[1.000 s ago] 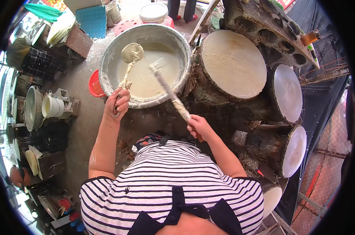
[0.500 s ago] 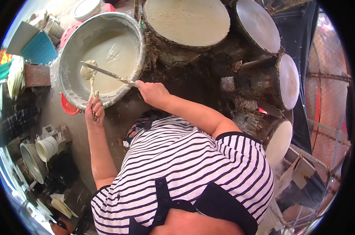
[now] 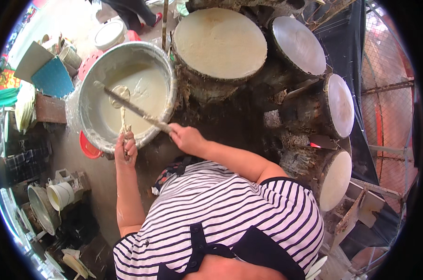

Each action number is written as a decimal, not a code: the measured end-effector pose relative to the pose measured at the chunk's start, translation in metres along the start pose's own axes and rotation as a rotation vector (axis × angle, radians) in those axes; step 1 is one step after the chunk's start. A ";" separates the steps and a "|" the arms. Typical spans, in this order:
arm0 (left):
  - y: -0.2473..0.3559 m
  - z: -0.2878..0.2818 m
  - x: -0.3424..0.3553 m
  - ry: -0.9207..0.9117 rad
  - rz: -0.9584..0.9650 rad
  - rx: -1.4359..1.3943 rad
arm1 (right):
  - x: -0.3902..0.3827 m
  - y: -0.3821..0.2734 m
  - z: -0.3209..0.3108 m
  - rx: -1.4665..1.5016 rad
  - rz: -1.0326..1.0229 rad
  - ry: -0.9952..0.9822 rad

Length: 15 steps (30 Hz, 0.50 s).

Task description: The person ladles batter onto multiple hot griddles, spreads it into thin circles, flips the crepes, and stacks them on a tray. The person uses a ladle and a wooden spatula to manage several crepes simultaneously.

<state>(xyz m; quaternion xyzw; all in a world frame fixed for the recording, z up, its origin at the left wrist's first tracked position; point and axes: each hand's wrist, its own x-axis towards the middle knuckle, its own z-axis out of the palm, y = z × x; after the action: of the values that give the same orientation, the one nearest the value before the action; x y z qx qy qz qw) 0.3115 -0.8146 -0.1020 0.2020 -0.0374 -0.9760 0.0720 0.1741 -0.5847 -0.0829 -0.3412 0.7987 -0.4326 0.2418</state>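
Observation:
My left hand (image 3: 126, 150) is closed on the handle of a batter-coated ladle (image 3: 123, 120), whose head hangs over the large metal tub (image 3: 83, 84) of pale batter (image 3: 143, 86). My right hand (image 3: 187, 140) grips the end of a long, flat, batter-smeared stick (image 3: 146, 115), which lies diagonally across the ladle's head; whether they touch is hard to tell. A red plastic basin (image 3: 89, 147) sits under the tub's lower left edge.
Round cooking surfaces (image 3: 218, 39) on dark stoves curve around my right, several coated pale. A white bucket (image 3: 57, 196) and metal basin (image 3: 42, 210) stand left. A teal board (image 3: 52, 74) and lidded tub (image 3: 108, 35) are upper left; another person's legs (image 3: 136, 13) show beyond.
My view has turned rightward, toward the stoves. The stick in my right hand has swung leftward to cross the ladle's head, and my right arm now reaches across toward the tub.

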 end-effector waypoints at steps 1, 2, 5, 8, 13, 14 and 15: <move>-0.005 0.000 0.002 0.020 0.065 0.108 | -0.001 -0.008 0.000 0.066 0.010 -0.031; -0.011 0.002 0.008 0.084 0.094 0.115 | 0.001 -0.012 0.002 0.117 0.033 -0.041; -0.029 0.016 0.026 0.197 0.173 0.142 | 0.014 -0.007 0.023 0.218 0.138 -0.096; -0.029 0.000 0.038 0.174 0.137 0.173 | 0.018 -0.013 0.012 0.348 0.198 -0.304; -0.037 0.029 0.052 0.417 0.206 0.104 | 0.022 0.076 0.013 0.863 0.333 -0.116; -0.027 0.009 0.053 0.363 0.172 0.066 | 0.020 0.109 0.002 0.994 0.443 0.011; -0.019 -0.003 0.053 0.344 0.181 0.048 | 0.023 0.137 -0.012 1.036 0.643 0.164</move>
<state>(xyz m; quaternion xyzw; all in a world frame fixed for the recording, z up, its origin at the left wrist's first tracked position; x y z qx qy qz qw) 0.2617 -0.8042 -0.1272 0.3632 -0.0660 -0.9155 0.1598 0.1045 -0.5422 -0.1964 0.1134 0.5635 -0.6948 0.4323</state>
